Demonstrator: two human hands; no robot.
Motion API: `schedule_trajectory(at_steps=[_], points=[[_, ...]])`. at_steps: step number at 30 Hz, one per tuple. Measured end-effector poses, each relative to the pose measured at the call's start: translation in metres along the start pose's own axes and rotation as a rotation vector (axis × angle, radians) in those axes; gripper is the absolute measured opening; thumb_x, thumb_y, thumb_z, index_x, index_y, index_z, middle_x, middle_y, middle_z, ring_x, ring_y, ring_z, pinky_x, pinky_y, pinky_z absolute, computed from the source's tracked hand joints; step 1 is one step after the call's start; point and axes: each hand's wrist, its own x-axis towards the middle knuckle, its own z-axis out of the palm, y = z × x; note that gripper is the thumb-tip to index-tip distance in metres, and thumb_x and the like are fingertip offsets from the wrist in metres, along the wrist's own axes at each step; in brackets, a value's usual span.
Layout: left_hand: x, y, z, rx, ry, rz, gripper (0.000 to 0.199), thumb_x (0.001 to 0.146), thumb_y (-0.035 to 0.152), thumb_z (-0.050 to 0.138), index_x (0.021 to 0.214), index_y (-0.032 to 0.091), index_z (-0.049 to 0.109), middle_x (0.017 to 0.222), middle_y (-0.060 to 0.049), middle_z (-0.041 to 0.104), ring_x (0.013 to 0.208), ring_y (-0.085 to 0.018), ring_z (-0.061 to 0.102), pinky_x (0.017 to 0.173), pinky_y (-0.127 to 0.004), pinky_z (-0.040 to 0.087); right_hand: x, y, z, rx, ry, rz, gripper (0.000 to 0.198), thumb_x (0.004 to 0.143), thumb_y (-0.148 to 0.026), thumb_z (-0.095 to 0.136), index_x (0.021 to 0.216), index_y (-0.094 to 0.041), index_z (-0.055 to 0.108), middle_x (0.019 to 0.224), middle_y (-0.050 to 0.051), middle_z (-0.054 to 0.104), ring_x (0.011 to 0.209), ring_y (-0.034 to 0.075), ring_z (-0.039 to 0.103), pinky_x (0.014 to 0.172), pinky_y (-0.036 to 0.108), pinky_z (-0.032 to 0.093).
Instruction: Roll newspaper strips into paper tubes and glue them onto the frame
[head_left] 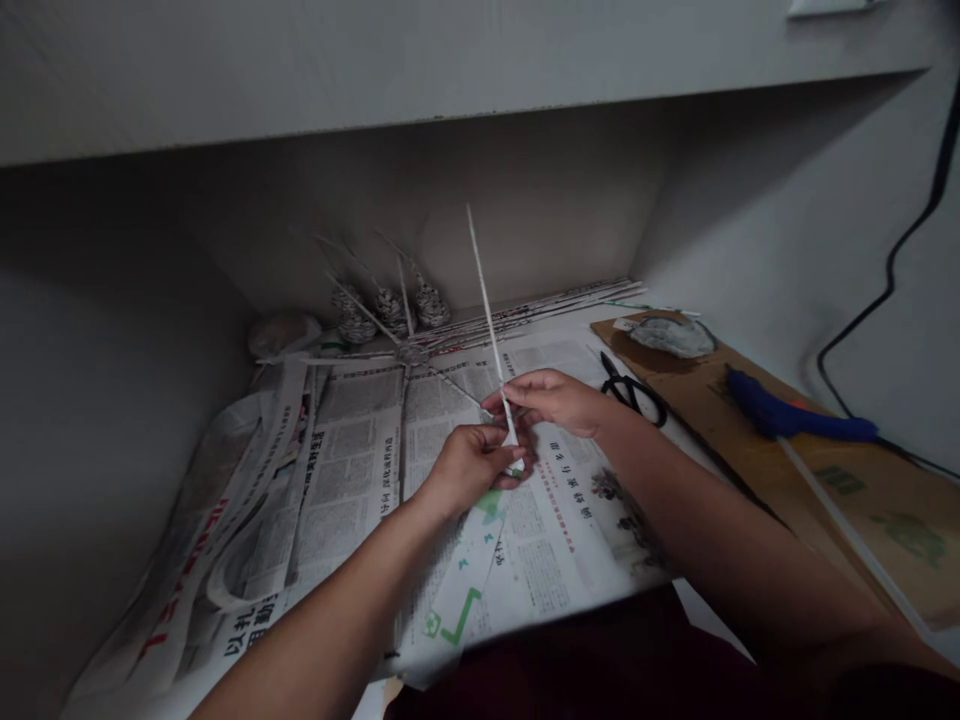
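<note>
"While the paper stick (486, 300) is held up near the middle of the frame, how are the hands placed?"

"Its wider lower end is pinched between thumb and fingers of the left hand (476, 465); just above, the shaft is lightly gripped by the curled fingertips of the right hand (551, 400). Below, a green-printed paper strip (466, 575) is seen towards the bottom of the frame; whether it is joined to the stick is hidden."

"How is this best done?"

"If paper is being rolled, as seems likely, the lower end should be pinched firmly and the shaft turned gently, so that the layers are drawn tight and kinks are avoided."

"Are containers seen?"

"At the left, a round bundle (281, 337) is seen, apparently wrapped in plastic; its contents cannot be told. At the right, crumpled plastic (671, 337) is laid on cardboard (690, 395), its inside likewise unclear. Left of centre, three woven cones (388, 303) are stood behind a spoked paper piece (411, 352); whether they are hollow is not shown."
</note>
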Motion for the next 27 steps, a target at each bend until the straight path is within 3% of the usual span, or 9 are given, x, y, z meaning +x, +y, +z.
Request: schedule_trajectory(at_steps=[2, 6, 10, 15, 21, 27], points=[[0.0002, -0.0005, 0.0003, -0.014, -0.005, 0.000, 0.024, 0.069, 0.033, 0.071, 0.078, 0.012, 0.066, 0.082, -0.007, 0.067, 0.076, -0.017, 0.065, 0.067, -0.031, 0.055, 0.0002, 0.0031, -0.0040, 0.013, -0.075, 0.006, 0.035, 0.077, -0.042, 0.065, 0.095, -0.013, 0.071, 0.077, 0.005, 0.066, 0.063, 0.009, 0.055, 0.060, 0.023, 0.045], [0.0000, -0.0018, 0.0009, -0.015, 0.005, -0.002, 0.024, 0.068, 0.033, 0.073, 0.076, 0.011, 0.066, 0.079, -0.007, 0.067, 0.076, -0.017, 0.065, 0.069, -0.030, 0.054, 0.0036, 0.0075, -0.0026, 0.010, 0.018, -0.034, 0.029, 0.073, -0.039, 0.070, 0.083, -0.012, 0.071, 0.066, 0.002, 0.062, 0.056, 0.007, 0.051, 0.054, 0.021, 0.042], [-0.0014, -0.0006, 0.0014, -0.014, -0.014, -0.002, 0.024, 0.068, 0.032, 0.072, 0.079, 0.011, 0.067, 0.079, -0.007, 0.067, 0.075, -0.016, 0.064, 0.068, -0.028, 0.053, 0.0056, 0.0077, 0.0022, 0.086, 0.090, -0.016, 0.028, 0.068, -0.037, 0.074, 0.078, -0.011, 0.069, 0.070, 0.002, 0.064, 0.055, 0.006, 0.051, 0.052, 0.020, 0.042], [-0.0033, 0.0018, 0.0017, 0.006, -0.030, -0.011, 0.026, 0.067, 0.029, 0.072, 0.086, 0.013, 0.067, 0.080, -0.005, 0.066, 0.069, -0.014, 0.063, 0.063, -0.028, 0.054, 0.0051, 0.0080, 0.0005, 0.128, 0.086, -0.016, 0.028, 0.069, -0.037, 0.074, 0.078, -0.012, 0.067, 0.076, 0.004, 0.066, 0.055, 0.007, 0.055, 0.052, 0.021, 0.045], [-0.0034, 0.0006, 0.0029, 0.152, 0.045, 0.054, 0.026, 0.065, 0.027, 0.073, 0.086, 0.014, 0.065, 0.081, -0.003, 0.065, 0.063, -0.014, 0.062, 0.056, -0.028, 0.053, 0.0060, 0.0093, 0.0000, 0.122, 0.043, -0.016, 0.030, 0.070, -0.039, 0.073, 0.079, -0.011, 0.065, 0.058, 0.000, 0.060, 0.046, 0.009, 0.056, 0.044, 0.021, 0.044], [-0.0047, 0.0021, 0.0022, -0.025, -0.028, -0.031, 0.035, 0.069, 0.025, 0.071, 0.102, 0.015, 0.062, 0.090, -0.007, 0.067, 0.076, -0.016, 0.065, 0.066, -0.029, 0.053, 0.0062, 0.0086, 0.0011, 0.141, 0.110, -0.025, 0.027, 0.069, -0.035, 0.074, 0.078, -0.011, 0.066, 0.072, 0.003, 0.065, 0.050, 0.007, 0.056, 0.047, 0.020, 0.045]])
